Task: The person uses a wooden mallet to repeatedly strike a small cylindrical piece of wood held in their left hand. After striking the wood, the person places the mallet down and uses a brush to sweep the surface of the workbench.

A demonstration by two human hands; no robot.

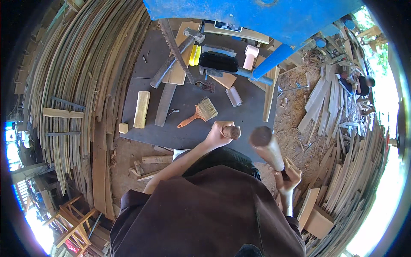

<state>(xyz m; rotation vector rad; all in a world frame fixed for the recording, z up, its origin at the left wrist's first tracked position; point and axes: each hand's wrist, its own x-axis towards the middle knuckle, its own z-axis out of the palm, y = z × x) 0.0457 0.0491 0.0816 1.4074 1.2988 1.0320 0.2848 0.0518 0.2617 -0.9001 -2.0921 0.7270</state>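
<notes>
My left hand (215,134) is closed around a round wooden handle (232,132), seen end-on above the near edge of the dark table (171,136). What lies below that handle is hidden. To its right, my right hand (292,174) grips a wooden mallet (269,150), a thick pale club with a dark, worn end pointing up toward the left hand. The two held things are apart. Just beyond my left hand lies a paintbrush (206,110) with an orange handle. Further left on the table are a wooden block (141,110) and a dark flat bar (165,105).
A hammer (171,62), a toothed saw blade (169,38), a yellow object (195,55) and a black tray (219,62) crowd the far table. A blue panel (252,17) overhangs it. Stacked boards (81,64) line the left; offcuts (319,100) litter the right.
</notes>
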